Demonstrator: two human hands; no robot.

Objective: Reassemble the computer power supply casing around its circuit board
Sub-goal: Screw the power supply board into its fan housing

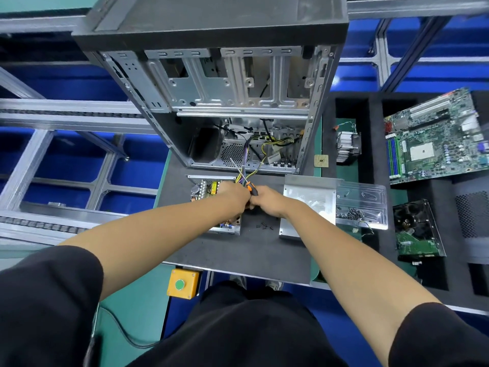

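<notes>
**Grey mat, open power supply, both hands at the wires**

Grey foam mat [254, 247] carries the open power supply [211, 192], its circuit board exposed, just near of the computer case [211, 102]. The left hand [232, 194] lies over the board, clenched around the wire bundle [244, 176]. The right hand [267, 201] meets it, grasping an orange-and-black screwdriver [250, 188]. The casing cover [308, 205] lies to the right, with loose screws [264, 225] between.
</notes>
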